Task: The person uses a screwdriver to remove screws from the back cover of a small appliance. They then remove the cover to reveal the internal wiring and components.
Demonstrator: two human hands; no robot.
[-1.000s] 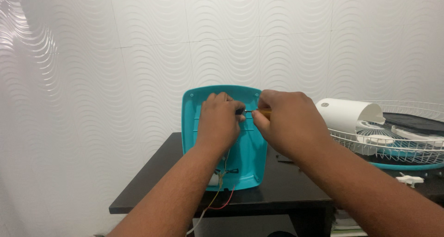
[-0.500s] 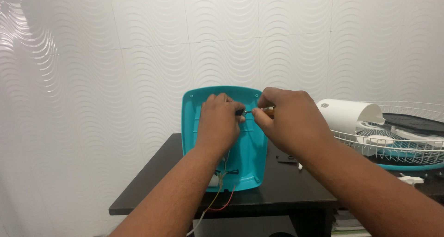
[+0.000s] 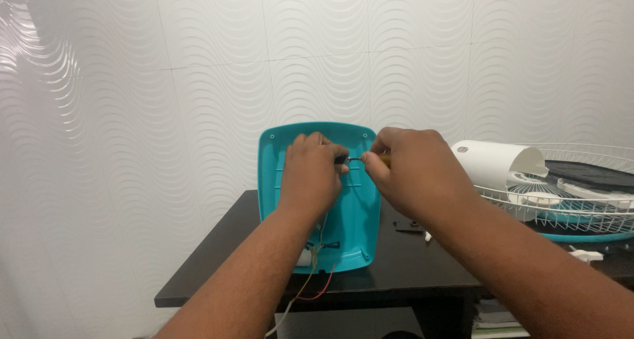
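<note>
A teal plastic fan base cover (image 3: pixel 356 213) stands upright on a black table (image 3: pixel 224 246), its ribbed hollow side facing me. My left hand (image 3: pixel 314 170) rests against its inner upper part, fingers closed on a small dark part. My right hand (image 3: pixel 413 170) grips a screwdriver (image 3: pixel 370 159) with a yellowish handle, its thin metal shaft pointing left to the left hand's fingertips. Thin red, yellow and white wires (image 3: pixel 310 279) hang from the cover's lower edge over the table front.
To the right lie a white fan motor housing (image 3: pixel 492 162), a white wire fan guard (image 3: pixel 581 200) and a teal rim below it. A small dark part (image 3: pixel 408 226) lies on the table behind my right wrist. A white wavy tiled wall stands behind.
Both hands stay at the same spot on the cover. The view has shifted slightly; nothing else visibly moved.
</note>
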